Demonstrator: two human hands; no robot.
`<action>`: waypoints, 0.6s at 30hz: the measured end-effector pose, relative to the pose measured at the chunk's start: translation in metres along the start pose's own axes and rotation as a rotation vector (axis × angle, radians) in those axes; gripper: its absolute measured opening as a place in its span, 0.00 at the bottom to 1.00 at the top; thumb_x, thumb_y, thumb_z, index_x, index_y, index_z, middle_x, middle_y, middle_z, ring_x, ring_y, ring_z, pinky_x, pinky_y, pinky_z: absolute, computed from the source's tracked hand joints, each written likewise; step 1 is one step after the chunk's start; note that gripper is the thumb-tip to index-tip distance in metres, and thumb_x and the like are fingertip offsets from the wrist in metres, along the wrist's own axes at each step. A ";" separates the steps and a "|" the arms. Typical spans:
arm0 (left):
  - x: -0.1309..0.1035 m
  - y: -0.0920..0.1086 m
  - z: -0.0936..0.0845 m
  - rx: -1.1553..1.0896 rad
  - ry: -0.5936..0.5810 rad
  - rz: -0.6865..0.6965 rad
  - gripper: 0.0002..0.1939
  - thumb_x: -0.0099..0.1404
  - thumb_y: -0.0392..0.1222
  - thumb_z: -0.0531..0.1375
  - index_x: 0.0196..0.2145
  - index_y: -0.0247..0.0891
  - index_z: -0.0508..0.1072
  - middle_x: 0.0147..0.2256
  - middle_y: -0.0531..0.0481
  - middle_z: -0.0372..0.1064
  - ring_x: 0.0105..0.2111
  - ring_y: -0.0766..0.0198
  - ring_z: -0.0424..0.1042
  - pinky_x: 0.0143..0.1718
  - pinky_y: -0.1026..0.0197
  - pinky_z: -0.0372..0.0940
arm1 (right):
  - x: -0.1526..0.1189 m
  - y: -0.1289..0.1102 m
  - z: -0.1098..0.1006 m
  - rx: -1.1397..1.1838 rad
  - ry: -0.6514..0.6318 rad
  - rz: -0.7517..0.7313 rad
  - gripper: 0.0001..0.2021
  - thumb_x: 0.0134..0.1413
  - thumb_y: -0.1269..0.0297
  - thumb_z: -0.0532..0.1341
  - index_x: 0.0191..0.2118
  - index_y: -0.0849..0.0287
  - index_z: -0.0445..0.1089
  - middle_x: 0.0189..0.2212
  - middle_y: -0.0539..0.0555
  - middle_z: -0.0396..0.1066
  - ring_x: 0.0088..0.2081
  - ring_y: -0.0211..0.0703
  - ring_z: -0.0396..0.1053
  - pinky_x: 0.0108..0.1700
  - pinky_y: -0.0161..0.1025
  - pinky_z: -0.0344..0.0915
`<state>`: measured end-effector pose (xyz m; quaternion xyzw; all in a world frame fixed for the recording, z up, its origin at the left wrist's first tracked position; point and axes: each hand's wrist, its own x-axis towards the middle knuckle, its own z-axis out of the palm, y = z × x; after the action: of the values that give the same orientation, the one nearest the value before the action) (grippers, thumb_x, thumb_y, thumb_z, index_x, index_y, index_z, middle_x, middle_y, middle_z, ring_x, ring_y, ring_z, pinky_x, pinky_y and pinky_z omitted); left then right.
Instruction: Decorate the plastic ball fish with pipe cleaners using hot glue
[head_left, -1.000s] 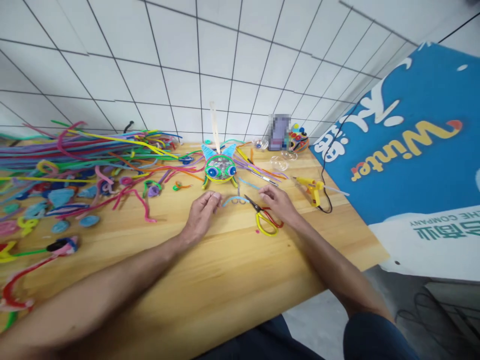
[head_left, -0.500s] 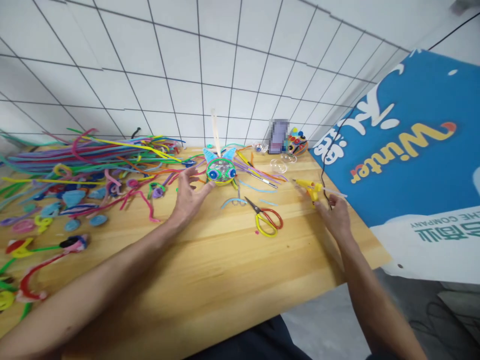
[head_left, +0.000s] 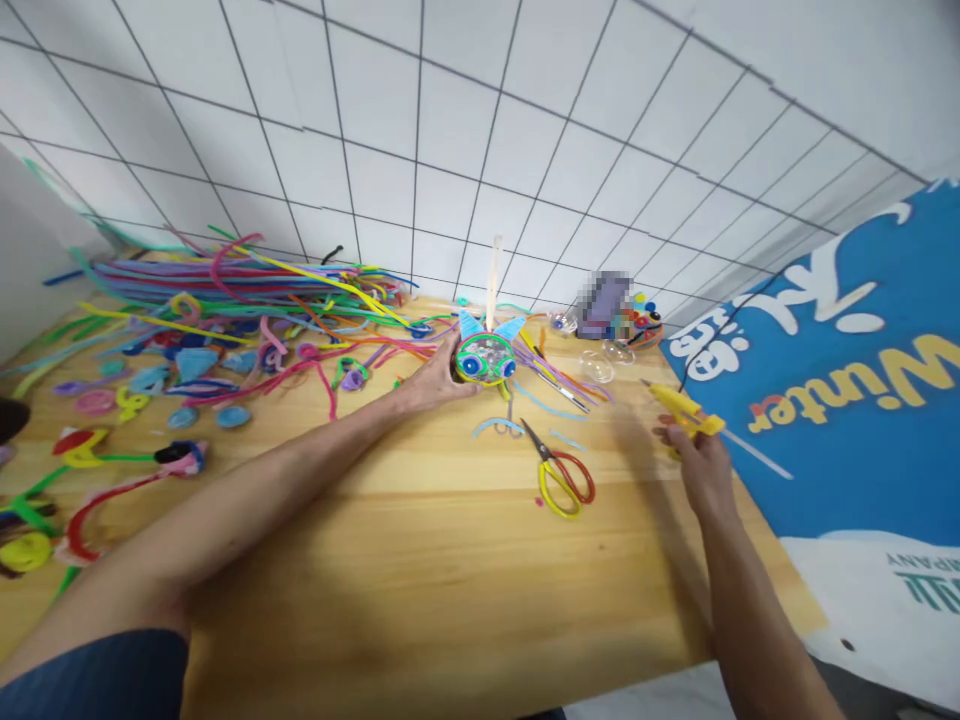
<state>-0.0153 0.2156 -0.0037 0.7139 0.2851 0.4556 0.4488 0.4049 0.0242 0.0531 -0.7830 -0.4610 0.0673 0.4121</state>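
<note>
Now my left grip holds the side of the toy, near the back of the worktop. My right grip has the glue gun. Scissors lie between my hands, nearer me.

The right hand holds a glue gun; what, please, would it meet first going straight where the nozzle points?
Led by the glue gun, the right hand would probably meet a clear plastic piece, though depth is unclear.
</note>
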 end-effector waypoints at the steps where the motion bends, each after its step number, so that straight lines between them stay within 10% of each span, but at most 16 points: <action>1: 0.000 -0.002 0.000 0.044 -0.014 0.002 0.53 0.51 0.53 0.77 0.68 0.37 0.60 0.66 0.32 0.64 0.67 0.43 0.67 0.69 0.42 0.63 | -0.002 -0.012 0.000 0.109 -0.004 -0.005 0.24 0.55 0.42 0.61 0.47 0.56 0.77 0.45 0.63 0.82 0.37 0.54 0.80 0.37 0.47 0.73; 10: 0.000 -0.005 0.008 0.366 0.066 0.108 0.52 0.51 0.52 0.78 0.67 0.35 0.63 0.66 0.31 0.63 0.70 0.36 0.61 0.72 0.39 0.57 | -0.035 -0.136 0.046 0.279 -0.380 -0.269 0.10 0.59 0.52 0.68 0.42 0.50 0.81 0.43 0.56 0.83 0.37 0.52 0.78 0.39 0.48 0.75; 18: -0.008 0.004 0.011 0.455 0.050 0.129 0.54 0.55 0.56 0.77 0.70 0.37 0.56 0.68 0.30 0.60 0.71 0.37 0.59 0.73 0.37 0.56 | -0.045 -0.176 0.077 0.015 -0.481 -0.706 0.07 0.69 0.55 0.62 0.44 0.49 0.75 0.38 0.53 0.80 0.39 0.51 0.77 0.44 0.48 0.74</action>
<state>-0.0089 0.2027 -0.0050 0.8019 0.3453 0.4249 0.2393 0.2251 0.0754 0.1149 -0.5362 -0.7831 0.1062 0.2965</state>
